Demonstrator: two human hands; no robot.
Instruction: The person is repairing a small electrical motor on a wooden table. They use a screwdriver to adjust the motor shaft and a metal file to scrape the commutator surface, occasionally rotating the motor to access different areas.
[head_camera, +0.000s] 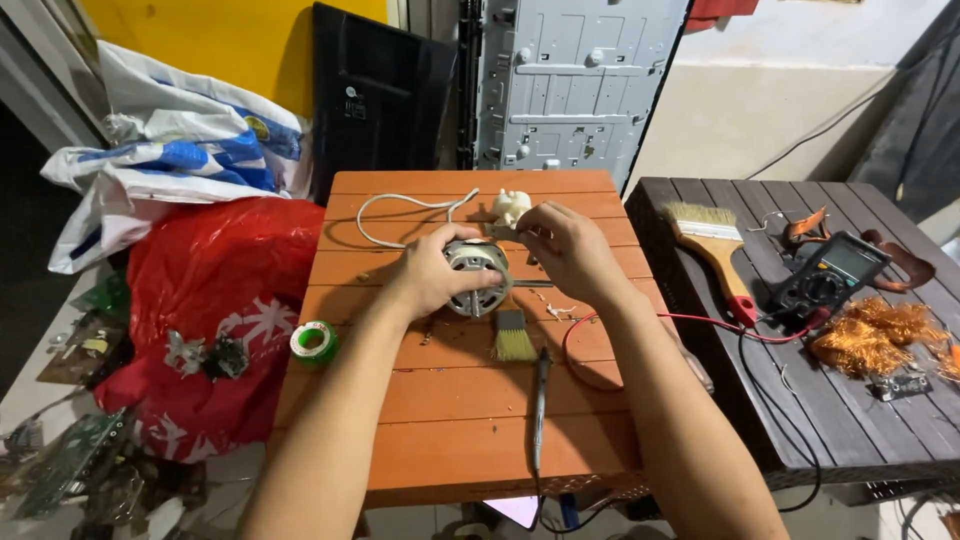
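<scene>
Motor (478, 277) lies axis-upward on orange table (450, 420), both hands gripping it.

hands (500, 265) hide much of the motor (478, 278).

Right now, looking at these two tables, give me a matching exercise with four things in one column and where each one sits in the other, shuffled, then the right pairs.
Things:
1. small motor
2. green tape roll
3. multimeter
4. soldering iron

Places:
A. on the dark table, beside the copper wire tangle
B. near the orange table's left edge
C. held in the left hand, with the right hand at its top
D. lying lengthwise on the orange table, between the forearms

Pairs: 1-C, 2-B, 3-A, 4-D
</scene>
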